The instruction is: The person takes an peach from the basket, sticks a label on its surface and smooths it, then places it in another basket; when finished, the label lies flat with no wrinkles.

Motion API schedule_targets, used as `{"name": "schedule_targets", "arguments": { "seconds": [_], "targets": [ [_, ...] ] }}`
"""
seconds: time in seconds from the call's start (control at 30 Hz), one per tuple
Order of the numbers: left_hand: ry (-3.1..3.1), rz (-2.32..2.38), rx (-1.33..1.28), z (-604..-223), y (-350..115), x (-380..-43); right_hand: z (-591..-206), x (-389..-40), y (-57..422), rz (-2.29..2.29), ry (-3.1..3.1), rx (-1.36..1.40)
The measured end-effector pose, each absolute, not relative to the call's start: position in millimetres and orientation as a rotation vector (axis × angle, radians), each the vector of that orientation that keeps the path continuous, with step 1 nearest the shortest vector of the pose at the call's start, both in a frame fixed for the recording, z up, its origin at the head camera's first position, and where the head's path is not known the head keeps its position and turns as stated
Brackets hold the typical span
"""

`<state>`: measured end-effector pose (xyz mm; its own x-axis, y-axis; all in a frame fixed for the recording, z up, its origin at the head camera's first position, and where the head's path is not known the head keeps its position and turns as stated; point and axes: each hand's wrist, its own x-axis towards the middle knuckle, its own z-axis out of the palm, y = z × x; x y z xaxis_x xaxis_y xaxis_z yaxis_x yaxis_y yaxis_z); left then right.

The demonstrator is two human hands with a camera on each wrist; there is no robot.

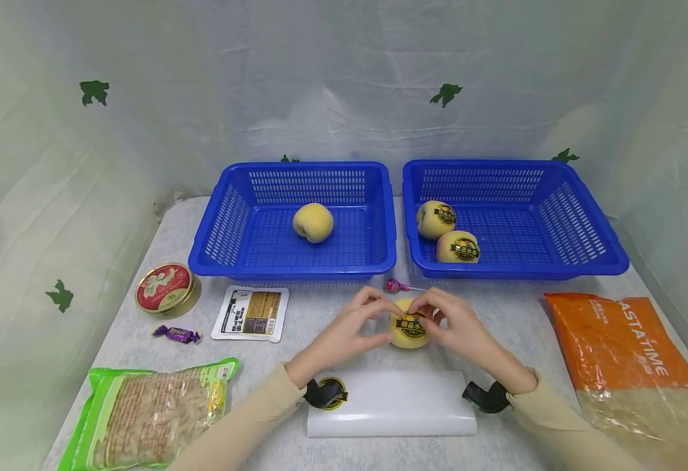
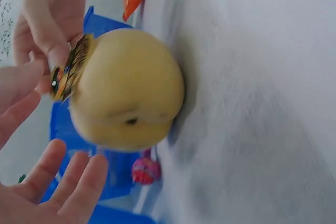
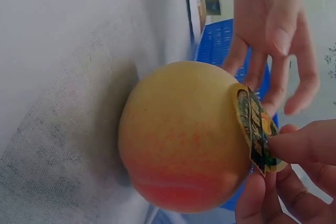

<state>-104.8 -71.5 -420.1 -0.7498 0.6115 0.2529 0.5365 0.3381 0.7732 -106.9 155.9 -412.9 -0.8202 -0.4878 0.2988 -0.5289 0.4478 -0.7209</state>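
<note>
Labelling a peach (image 3: 178, 124), just below centre of the head view.
The right hand (image 1: 456, 320) pinches the label (image 1: 411, 325); the left hand (image 1: 352, 327), fingers spread, grips nothing visible, its tips near the label; part of the label stands off the skin, so the next move probably calls for smoothing it flat; its band reads "精品水", the rest covered; at right, the orange bag (image 1: 609, 340) shows "ASTATIME".

peach (image 2: 128, 85) between left hand (image 1: 352, 327) and right hand (image 1: 456, 318)
behind it, a lollipop (image 1: 393, 285), then left basket (image 1: 291, 269) and right basket (image 1: 526, 269); sheet (image 1: 403, 412) before it; tin (image 1: 167, 291) well left, bag (image 1: 632, 366) right
</note>
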Motion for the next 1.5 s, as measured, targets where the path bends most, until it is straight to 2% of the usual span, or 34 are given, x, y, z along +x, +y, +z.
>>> {"name": "schedule_targets", "arguments": {
  "seconds": [0.43, 0.53, 0.7, 0.8, 1.1, 1.33, 1.5],
  "targets": [
    [2.447, 1.498, 1.001, -435, -52, -118, -420, -105, 157, 1.176, -2.586, 0.899],
    [2.435, 1.497, 0.964, -436, -52, -121, -424, -110, 163, 1.353, -2.653, 0.868],
    [2.402, 1.507, 0.911, -440, -49, -124, -435, -121, 172, 2.029, -2.654, 0.802],
    [2.368, 1.537, 0.908, -444, -47, -127, -442, -125, 172, 2.262, -2.603, 0.733],
    [2.152, 1.647, 0.808, -441, -46, -131, -446, -126, 168, 2.442, -2.521, 0.580],
    [2.107, 1.652, 0.745, -414, -47, -125, -442, -124, 165, 2.442, -2.502, 0.480],
    [2.134, 1.653, 0.703, -435, -45, -132, -440, -124, 162, 2.392, -2.538, 0.468]
  ]
}}
